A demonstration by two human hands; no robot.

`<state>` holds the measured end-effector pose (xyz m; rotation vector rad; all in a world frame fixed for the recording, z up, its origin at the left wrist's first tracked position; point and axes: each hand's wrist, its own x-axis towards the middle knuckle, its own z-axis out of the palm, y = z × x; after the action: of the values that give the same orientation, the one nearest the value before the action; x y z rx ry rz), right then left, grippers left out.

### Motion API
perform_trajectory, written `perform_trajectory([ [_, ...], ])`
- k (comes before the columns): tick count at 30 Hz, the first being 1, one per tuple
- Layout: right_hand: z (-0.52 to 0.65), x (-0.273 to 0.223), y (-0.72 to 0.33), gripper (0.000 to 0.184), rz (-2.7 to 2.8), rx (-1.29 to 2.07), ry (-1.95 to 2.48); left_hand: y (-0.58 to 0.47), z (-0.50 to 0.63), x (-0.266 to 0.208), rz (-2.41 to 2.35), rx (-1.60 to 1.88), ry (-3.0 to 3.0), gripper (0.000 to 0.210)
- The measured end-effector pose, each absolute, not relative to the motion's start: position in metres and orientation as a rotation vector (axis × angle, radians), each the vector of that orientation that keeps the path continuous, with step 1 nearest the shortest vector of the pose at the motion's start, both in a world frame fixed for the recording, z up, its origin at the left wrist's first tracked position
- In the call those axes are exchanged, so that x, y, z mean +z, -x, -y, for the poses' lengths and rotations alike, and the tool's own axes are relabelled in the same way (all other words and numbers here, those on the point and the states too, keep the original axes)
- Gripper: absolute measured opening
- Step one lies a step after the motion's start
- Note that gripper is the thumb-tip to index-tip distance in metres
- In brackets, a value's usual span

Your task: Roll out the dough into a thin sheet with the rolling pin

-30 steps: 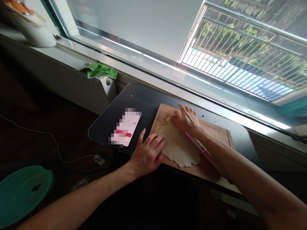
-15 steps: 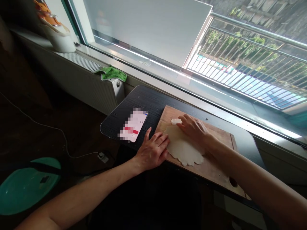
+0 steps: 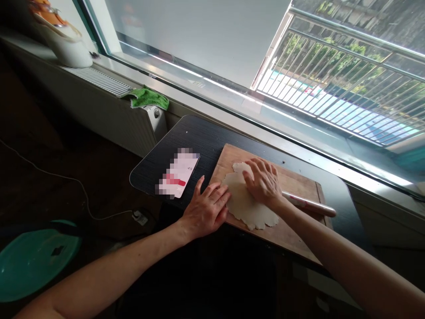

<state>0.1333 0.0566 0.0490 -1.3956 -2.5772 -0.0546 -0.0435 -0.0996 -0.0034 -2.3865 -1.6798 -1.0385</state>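
A thin, pale sheet of dough (image 3: 250, 210) with a ragged edge lies flat on a wooden cutting board (image 3: 229, 154). My left hand (image 3: 208, 207) rests at the dough's left edge, its thumb held apart and its fingers stretched over the board's rim. Over the far right part of the dough lies my right hand (image 3: 264, 182), palm down with fingers and thumb apart; whether its palm presses down I cannot tell. A rolling pin (image 3: 312, 205) shows on the board beyond my right forearm, its near end hidden behind that hand.
The board is on a small black table (image 3: 202, 133), with a phone (image 3: 179, 177) to the left. A window ledge runs along the far side. A green cloth (image 3: 148, 97) hangs on the radiator (image 3: 126, 119). A teal basin (image 3: 36, 266) and a white cable lie at lower left.
My right hand has drawn back a little from the dough's far edge and its fingers have spread. The rolling pin has come into sight. My left hand stays at the dough's edge.
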Motion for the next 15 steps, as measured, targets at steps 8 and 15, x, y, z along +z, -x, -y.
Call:
perform_trajectory([
  [8, -0.061, 0.048, -0.128, 0.046, 2.669, 0.003, 1.459, 0.043, 0.100, -0.002, 1.675, -1.076, 2.390, 0.036],
  [15, -0.085, 0.045, -0.128, 0.052, 2.534, -0.026, 1.528, 0.044, 0.100, -0.003, 1.682, -1.055, 2.393, 0.035],
])
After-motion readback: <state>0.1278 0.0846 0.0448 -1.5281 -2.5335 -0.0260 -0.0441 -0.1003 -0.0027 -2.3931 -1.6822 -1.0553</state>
